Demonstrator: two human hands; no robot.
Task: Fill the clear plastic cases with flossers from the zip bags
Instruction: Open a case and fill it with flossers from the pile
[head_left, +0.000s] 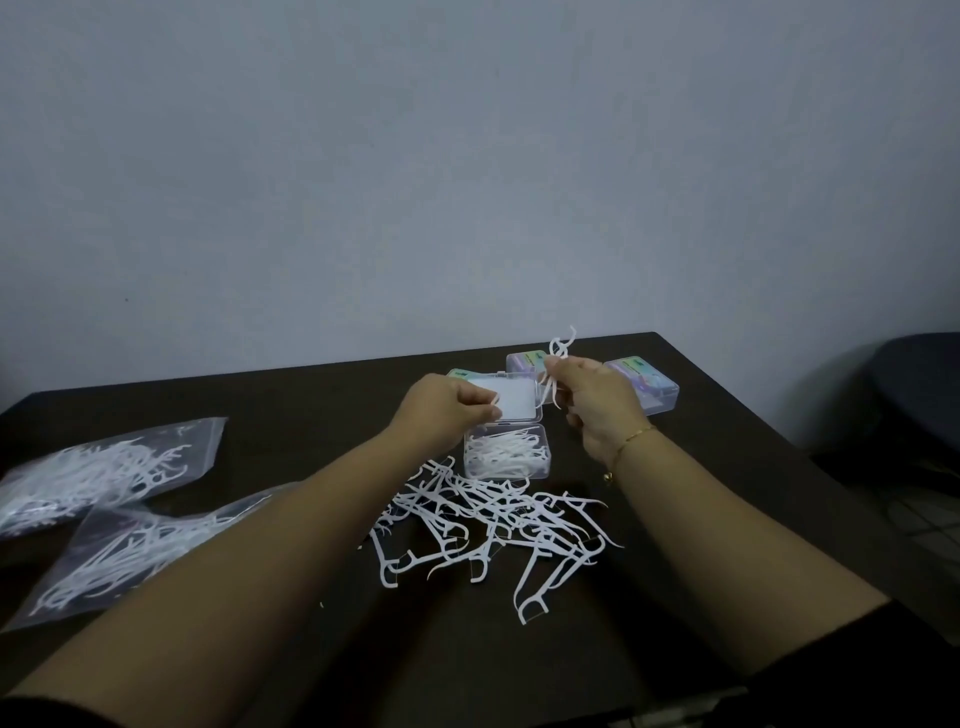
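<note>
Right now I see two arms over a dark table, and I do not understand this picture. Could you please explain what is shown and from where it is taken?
No machine here: a person wears a camera on the head, looking down at both hands. The left hand pinches one flosser. The right hand holds a small bunch of flossers. Between them stands an open clear case, partly filled. Loose flossers lie nearer on the table, two zip bags at left, closed cases behind.

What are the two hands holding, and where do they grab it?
The right hand pinches a few flossers around their middles. The left hand pinches one flosser by one end, over the open case.
</note>
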